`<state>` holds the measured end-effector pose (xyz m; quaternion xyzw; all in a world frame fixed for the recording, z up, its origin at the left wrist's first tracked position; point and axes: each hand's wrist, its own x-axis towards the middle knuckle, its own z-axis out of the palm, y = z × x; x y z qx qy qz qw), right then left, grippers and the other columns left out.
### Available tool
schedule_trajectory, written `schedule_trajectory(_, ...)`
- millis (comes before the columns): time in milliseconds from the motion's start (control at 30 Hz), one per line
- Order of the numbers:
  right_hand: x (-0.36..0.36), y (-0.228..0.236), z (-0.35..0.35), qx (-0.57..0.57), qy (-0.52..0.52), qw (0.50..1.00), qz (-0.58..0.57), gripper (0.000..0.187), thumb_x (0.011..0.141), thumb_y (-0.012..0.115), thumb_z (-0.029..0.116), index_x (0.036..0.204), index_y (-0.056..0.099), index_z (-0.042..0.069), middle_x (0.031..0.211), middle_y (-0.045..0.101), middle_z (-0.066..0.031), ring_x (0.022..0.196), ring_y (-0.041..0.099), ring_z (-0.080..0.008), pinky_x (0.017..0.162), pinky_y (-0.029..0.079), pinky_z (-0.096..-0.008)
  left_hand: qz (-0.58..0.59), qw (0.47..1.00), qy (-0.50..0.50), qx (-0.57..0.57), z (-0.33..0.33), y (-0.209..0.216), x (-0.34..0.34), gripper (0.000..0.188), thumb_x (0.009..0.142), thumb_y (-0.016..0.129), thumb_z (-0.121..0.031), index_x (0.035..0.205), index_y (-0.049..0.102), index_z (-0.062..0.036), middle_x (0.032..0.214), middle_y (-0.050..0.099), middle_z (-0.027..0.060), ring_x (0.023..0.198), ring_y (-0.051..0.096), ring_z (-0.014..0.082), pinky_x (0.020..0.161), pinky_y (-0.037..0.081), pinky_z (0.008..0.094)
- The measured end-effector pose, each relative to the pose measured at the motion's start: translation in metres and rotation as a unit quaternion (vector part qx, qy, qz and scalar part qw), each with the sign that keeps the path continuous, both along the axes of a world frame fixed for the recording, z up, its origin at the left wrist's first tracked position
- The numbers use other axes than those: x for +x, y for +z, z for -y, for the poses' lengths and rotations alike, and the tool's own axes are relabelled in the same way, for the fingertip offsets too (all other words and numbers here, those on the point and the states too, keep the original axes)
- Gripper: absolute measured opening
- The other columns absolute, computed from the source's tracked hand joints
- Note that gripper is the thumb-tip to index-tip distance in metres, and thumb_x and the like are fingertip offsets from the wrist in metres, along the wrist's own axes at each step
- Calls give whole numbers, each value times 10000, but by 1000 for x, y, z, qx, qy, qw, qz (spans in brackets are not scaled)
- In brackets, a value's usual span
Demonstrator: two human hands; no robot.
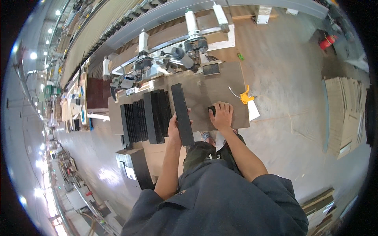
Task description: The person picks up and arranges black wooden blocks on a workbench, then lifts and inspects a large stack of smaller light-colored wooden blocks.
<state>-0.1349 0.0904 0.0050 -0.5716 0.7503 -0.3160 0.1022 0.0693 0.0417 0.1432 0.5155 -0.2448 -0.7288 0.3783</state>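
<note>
Long, flat, matte-black board (182,114) is held tilted over the table (202,88) by the left hand (174,128), closed round its edges near the lower half, with thumb and fingertips on opposite sides. Small, dark, blocky pad (212,110) is gripped under the curled right hand (223,116) low on the smooth brown tabletop, its exact shape mostly hidden. Thin black slats (155,114) are packed in a ridged row at left; a glossy orange tool (247,95) is seen by the right edge.
</note>
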Motion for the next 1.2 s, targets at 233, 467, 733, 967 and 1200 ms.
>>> schedule_trajectory(233, 4, 1, -5, 32, 8, 999, -36, 385, 980, 669, 408, 1255, 699, 139, 1305, 655, -105, 1316, 537, -350, 1194, 328, -558, 150, 974, 11, -167, -8, 38, 47, 450, 1137, 595, -248, 1524, 565, -19, 1161, 755, 80, 891, 710, 145, 780, 588, 303)
schedule_trajectory(467, 6, -2, -9, 45, 21, 996, -71, 378, 1022, 652, 401, 1290, 681, 136, 1361, 625, -133, 1357, 503, -371, 1210, 302, -572, 347, 901, 74, -249, -2, 45, 181, 520, 1146, 617, -249, 1570, 534, 39, 1299, 747, 134, 1152, 682, 185, 1010, 526, 325)
schedule_trajectory(733, 11, -5, -3, 104, 10, 989, -101, 427, 1030, 665, 406, 1359, 645, 134, 1409, 597, -148, 1369, 500, -410, 1175, 345, -592, 517, 829, -29, -209, 34, -11, 261, 466, 1144, 569, -337, 1513, 612, -56, 1144, 754, 301, 1060, 735, 478, 927, 568, 470)
schedule_trajectory(967, 10, -17, -6, 143, -9, 984, -108, 482, 1015, 703, 421, 1395, 628, 135, 1426, 596, -156, 1385, 501, -410, 1191, 352, -575, 410, 877, 16, -250, 64, -35, 251, 442, 1140, 568, -303, 1497, 620, -49, 1199, 749, 303, 1147, 730, 465, 961, 571, 450)
schedule_trajectory(1200, 64, 0, 3, 45, -32, 985, -161, 581, 1023, 700, 455, 1444, 610, 65, 1473, 569, -223, 1410, 483, -434, 1211, 349, -568, 384, 887, -10, -256, 86, -80, 234, 448, 1142, 532, -333, 1497, 625, -76, 1257, 734, 299, 1202, 702, 482, 1008, 555, 486)
